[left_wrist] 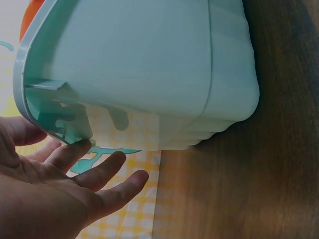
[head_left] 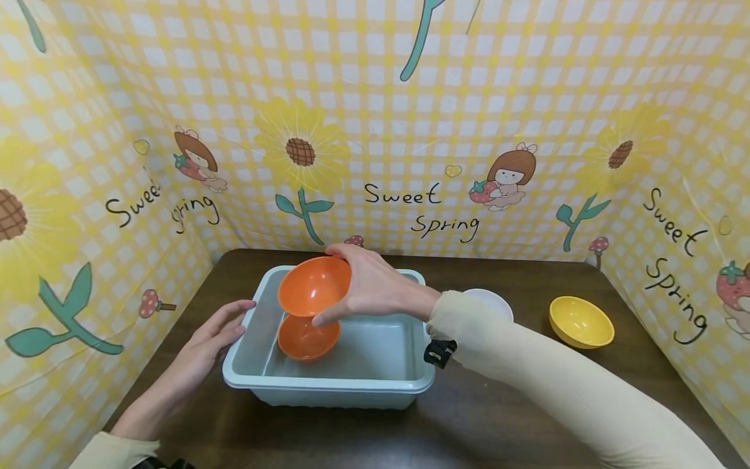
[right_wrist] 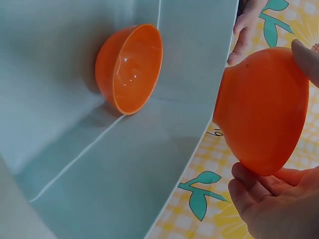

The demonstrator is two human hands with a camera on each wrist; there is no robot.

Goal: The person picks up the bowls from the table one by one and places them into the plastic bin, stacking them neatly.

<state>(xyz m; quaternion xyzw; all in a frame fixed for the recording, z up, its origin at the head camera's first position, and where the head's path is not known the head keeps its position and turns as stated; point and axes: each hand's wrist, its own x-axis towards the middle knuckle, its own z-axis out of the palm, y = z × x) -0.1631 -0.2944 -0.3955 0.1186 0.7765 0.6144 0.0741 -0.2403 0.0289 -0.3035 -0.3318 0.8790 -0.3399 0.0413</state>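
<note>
My right hand (head_left: 372, 286) grips an orange bowl (head_left: 314, 286) by its rim, thumb on one side and fingers on the other. The bowl is tilted and held up above the left part of a pale blue plastic basin (head_left: 375, 384). Below it, a second, smaller-looking orange bowl (right_wrist: 130, 69) sits inside the basin, its mouth facing up. At the basin's left side, my left hand (head_left: 213, 335) touches the rim with its fingertips. Its fingers (left_wrist: 107, 169) are spread and fairly straight beside the outer wall.
A white bowl (head_left: 491, 303), partly hidden by the right sleeve, stands to the right of the basin. Farther right is a yellow bowl (head_left: 581, 322). All stand on a dark wooden table (head_left: 486, 417), with yellow checked cloth (head_left: 398, 130) behind and at both sides.
</note>
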